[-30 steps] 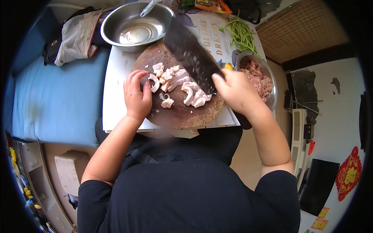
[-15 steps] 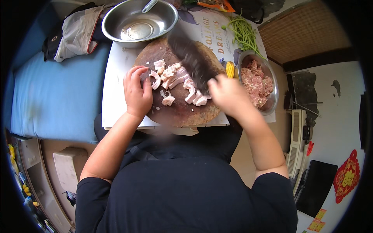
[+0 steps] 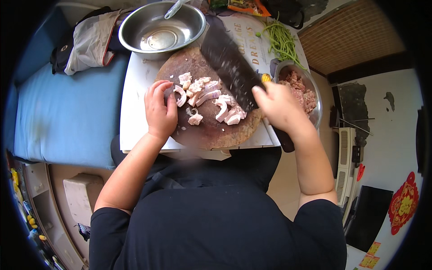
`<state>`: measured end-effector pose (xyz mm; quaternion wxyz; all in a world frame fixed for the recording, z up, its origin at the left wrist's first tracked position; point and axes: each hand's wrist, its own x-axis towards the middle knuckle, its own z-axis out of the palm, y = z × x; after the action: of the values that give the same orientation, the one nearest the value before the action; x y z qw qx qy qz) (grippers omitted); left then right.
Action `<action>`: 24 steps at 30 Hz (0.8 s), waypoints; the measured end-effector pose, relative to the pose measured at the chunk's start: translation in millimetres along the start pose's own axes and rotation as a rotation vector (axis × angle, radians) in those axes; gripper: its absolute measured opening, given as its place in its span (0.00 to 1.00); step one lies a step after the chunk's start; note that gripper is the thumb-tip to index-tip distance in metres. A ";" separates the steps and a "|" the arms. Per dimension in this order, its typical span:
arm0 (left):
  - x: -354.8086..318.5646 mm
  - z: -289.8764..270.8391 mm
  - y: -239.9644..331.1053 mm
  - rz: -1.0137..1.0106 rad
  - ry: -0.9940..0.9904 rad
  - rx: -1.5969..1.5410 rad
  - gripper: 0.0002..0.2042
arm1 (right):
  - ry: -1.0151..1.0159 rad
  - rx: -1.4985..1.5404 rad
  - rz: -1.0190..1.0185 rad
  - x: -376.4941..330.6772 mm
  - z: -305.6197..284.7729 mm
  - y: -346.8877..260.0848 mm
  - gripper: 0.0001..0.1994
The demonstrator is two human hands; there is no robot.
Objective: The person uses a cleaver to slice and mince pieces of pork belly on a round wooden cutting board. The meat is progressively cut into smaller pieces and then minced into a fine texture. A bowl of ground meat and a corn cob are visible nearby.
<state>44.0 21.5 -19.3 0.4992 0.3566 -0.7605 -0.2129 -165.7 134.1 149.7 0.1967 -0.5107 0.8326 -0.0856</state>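
My right hand is wrapped round the dark handle of a cleaver. Its broad dark blade, flecked with pale bits, slants over the right part of a round wooden chopping block. Beside the blade lie pale, fatty strips of meat. More chopped meat pieces are heaped in the middle of the block. At the block's left edge rests my left hand, fingers bent and thumb apart, with nothing visibly held. A curved piece of meat lies just beside its fingers.
A steel basin stands behind the block on the white table. To the right is a metal bowl of minced meat, beside corn and green beans. A blue sofa flanks the table's left.
My right hand has moved a little to the right with the cleaver, whose handle end now shows below it. The blade is less blurred. My left hand has barely moved.
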 end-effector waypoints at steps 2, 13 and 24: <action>0.3 -3.3 2.4 -0.019 -0.012 0.013 0.13 | 0.092 0.171 0.004 -6.0 0.6 1.0 0.20; -0.4 -0.8 0.9 -0.019 -0.011 0.004 0.13 | 0.131 0.176 0.006 -15.0 4.7 -2.0 0.18; -2.0 -0.5 0.5 -0.014 -0.019 0.004 0.13 | 0.135 0.150 0.033 -17.0 12.0 5.3 0.19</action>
<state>44.7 23.4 -19.9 0.4899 0.3607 -0.7630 -0.2182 -158.3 152.3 141.0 0.1793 -0.4739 0.8434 -0.1789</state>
